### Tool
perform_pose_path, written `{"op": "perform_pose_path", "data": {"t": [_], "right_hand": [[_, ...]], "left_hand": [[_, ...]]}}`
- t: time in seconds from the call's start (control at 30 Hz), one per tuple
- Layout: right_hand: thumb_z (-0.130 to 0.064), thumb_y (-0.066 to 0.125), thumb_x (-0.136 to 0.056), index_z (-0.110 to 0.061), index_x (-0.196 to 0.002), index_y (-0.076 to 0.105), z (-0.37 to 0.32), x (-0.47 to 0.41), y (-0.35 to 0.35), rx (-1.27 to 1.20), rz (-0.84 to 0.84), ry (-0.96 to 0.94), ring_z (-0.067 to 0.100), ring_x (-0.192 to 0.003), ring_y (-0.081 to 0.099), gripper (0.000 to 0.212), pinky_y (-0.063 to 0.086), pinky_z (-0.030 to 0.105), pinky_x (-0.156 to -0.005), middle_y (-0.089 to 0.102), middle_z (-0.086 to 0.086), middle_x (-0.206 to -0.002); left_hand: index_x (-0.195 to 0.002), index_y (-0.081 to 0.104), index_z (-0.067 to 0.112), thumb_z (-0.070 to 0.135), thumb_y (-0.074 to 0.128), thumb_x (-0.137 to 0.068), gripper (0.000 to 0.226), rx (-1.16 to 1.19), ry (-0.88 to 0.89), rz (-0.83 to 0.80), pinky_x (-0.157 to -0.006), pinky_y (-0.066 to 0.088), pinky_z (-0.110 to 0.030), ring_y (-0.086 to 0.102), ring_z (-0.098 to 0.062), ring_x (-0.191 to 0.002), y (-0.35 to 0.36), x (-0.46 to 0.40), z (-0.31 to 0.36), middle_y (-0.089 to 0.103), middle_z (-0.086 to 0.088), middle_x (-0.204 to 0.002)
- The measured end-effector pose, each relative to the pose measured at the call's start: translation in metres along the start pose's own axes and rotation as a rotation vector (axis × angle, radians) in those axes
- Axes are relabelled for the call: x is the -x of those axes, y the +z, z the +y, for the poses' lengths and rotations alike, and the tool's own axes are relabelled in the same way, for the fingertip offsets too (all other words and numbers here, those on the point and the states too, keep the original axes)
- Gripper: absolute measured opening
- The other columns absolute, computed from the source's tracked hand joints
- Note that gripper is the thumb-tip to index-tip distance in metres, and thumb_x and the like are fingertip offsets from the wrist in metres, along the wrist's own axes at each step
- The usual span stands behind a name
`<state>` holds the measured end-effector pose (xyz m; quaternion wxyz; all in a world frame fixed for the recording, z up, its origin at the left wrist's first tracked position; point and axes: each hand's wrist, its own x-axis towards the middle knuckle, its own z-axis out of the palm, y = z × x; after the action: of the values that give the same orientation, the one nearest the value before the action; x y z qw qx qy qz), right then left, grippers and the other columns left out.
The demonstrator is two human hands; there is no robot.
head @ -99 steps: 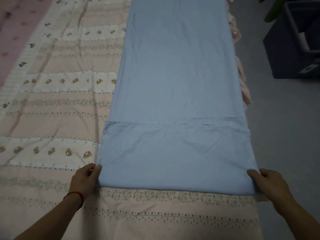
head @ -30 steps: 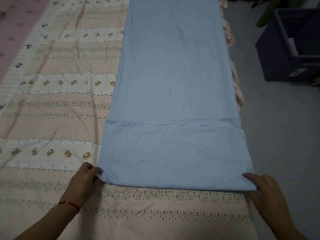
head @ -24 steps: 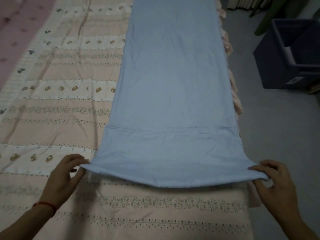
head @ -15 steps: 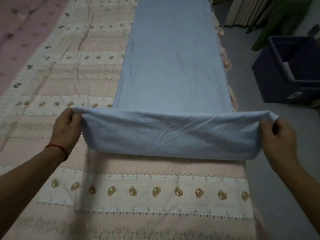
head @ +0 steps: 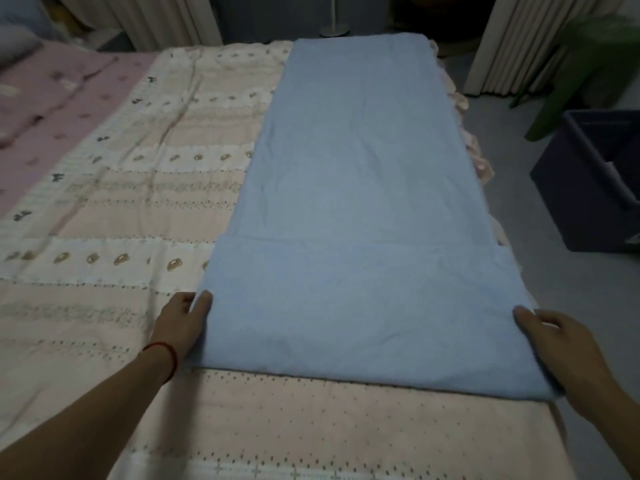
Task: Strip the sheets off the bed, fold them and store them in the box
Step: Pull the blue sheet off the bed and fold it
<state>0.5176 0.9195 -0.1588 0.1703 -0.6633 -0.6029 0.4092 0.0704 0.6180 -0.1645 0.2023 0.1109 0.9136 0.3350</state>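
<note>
A light blue sheet [head: 349, 188] lies as a long strip along the right side of the bed, its near end folded over into a thicker band [head: 360, 306]. My left hand [head: 181, 323] grips the band's left edge, thumb on top. My right hand [head: 568, 344] holds the band's right edge at the side of the bed. A dark blue storage box [head: 588, 188] stands open on the floor to the right.
Under the blue sheet lies a pink-and-white patterned bed cover [head: 131, 216], with a mauve cover [head: 52, 109] at the far left. Curtains [head: 166, 19], a lamp base [head: 334, 29] and a green plant [head: 581, 67] stand beyond the bed. Grey floor [head: 554, 278] runs along the right.
Both hands lifted the sheet's near folded end, carried it away from me and laid it down flat, making another fold. The view has tilted up.
</note>
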Motion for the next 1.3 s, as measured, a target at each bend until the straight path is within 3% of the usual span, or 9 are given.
{"op": "perform_pose_path", "data": {"t": [0.17, 0.3, 0.57, 0.73, 0.9, 1.07, 1.13, 1.23, 1.3], "right_hand": [[-0.041, 0.066, -0.095, -0.007, -0.116, 0.068, 0.007, 0.022, -0.004, 0.044, 0.008, -0.062, 0.033, -0.093, 0.063, 0.040, 0.047, 0.043, -0.079, 0.070, 0.018, -0.109], [-0.033, 0.062, -0.099, -0.007, -0.094, 0.065, -0.005, 0.028, -0.002, 0.066, 0.098, -0.126, 0.027, -0.074, 0.057, 0.027, 0.041, 0.038, -0.065, 0.067, 0.016, -0.089], [-0.065, 0.058, -0.088, -0.007, -0.088, 0.065, -0.036, 0.000, 0.001, 0.152, -0.057, 0.015, 0.027, -0.074, 0.058, 0.059, 0.042, 0.037, -0.072, 0.065, 0.012, -0.088], [-0.051, 0.063, -0.094, -0.002, -0.113, 0.069, -0.068, -0.052, 0.017, 0.001, -0.023, 0.051, 0.037, -0.101, 0.063, 0.053, 0.049, 0.044, -0.089, 0.067, 0.015, -0.110], [-0.033, 0.061, -0.097, -0.003, -0.097, 0.066, -0.076, -0.064, 0.029, -0.020, 0.194, -0.118, 0.035, -0.089, 0.063, 0.030, 0.042, 0.035, -0.074, 0.067, 0.014, -0.095], [-0.034, 0.054, -0.101, -0.007, -0.137, 0.049, -0.070, -0.070, 0.045, 0.197, 0.289, -0.220, 0.041, -0.122, 0.053, 0.046, 0.044, 0.049, -0.101, 0.055, 0.020, -0.136], [-0.040, 0.047, -0.102, -0.016, -0.150, 0.035, -0.072, -0.067, 0.062, 0.430, 0.298, -0.427, 0.040, -0.141, 0.035, 0.055, 0.027, 0.056, -0.116, 0.034, 0.018, -0.156], [-0.062, 0.014, -0.102, -0.034, -0.161, 0.004, -0.062, -0.071, 0.094, 0.742, 0.050, -0.519, 0.030, -0.156, -0.001, 0.066, -0.006, 0.054, -0.124, -0.002, 0.004, -0.171], [-0.065, -0.001, -0.097, -0.037, -0.161, -0.007, -0.045, -0.078, 0.109, 0.800, 0.035, -0.482, 0.028, -0.157, -0.007, 0.070, -0.007, 0.056, -0.125, -0.009, 0.000, -0.171]], "left_hand": [[-0.083, 0.060, 0.010, 0.065, 0.044, -0.086, 0.058, -0.087, 0.108, -0.033, -0.062, 0.040, -0.035, 0.059, -0.026, -0.075, -0.011, 0.017, -0.005, 0.065, -0.008, -0.082], [-0.076, 0.054, 0.006, 0.055, 0.040, -0.089, 0.052, -0.067, 0.181, 0.041, -0.059, 0.037, -0.035, 0.055, -0.027, -0.068, -0.014, 0.018, 0.002, 0.061, -0.011, -0.072], [-0.082, 0.063, 0.009, 0.050, 0.056, -0.097, 0.044, -0.008, -0.058, -0.076, -0.082, 0.050, -0.043, 0.061, -0.033, -0.085, -0.008, -0.013, 0.035, 0.068, -0.012, -0.095], [-0.107, 0.070, 0.007, 0.066, 0.074, -0.075, 0.068, 0.263, -0.175, -0.180, -0.097, 0.052, -0.058, 0.066, -0.040, -0.105, 0.003, -0.087, 0.047, 0.070, -0.015, -0.114], [-0.078, 0.074, 0.019, 0.041, 0.070, -0.082, 0.023, 0.209, -0.005, -0.053, -0.098, 0.053, -0.057, 0.067, -0.037, -0.106, 0.007, -0.096, 0.070, 0.073, -0.015, -0.107], [-0.123, 0.059, 0.008, 0.025, 0.057, -0.096, 0.033, -0.150, 0.076, 0.078, -0.094, 0.045, -0.044, 0.058, -0.040, -0.110, 0.031, -0.086, 0.085, 0.063, -0.021, -0.122], [-0.137, 0.045, 0.013, 0.033, 0.049, -0.097, 0.045, -0.294, 0.142, 0.200, -0.099, 0.042, -0.052, 0.051, -0.043, -0.120, 0.051, -0.082, 0.092, 0.053, -0.023, -0.134], [-0.148, 0.033, 0.029, 0.041, 0.030, -0.100, 0.049, -0.548, 0.205, 0.186, -0.110, 0.026, -0.059, 0.032, -0.036, -0.136, 0.089, -0.082, 0.088, 0.035, -0.015, -0.151], [-0.157, 0.021, 0.030, 0.044, 0.022, -0.102, 0.057, -0.576, 0.182, 0.197, -0.119, 0.011, -0.059, 0.018, -0.031, -0.148, 0.108, -0.082, 0.077, 0.021, -0.009, -0.164]]}}
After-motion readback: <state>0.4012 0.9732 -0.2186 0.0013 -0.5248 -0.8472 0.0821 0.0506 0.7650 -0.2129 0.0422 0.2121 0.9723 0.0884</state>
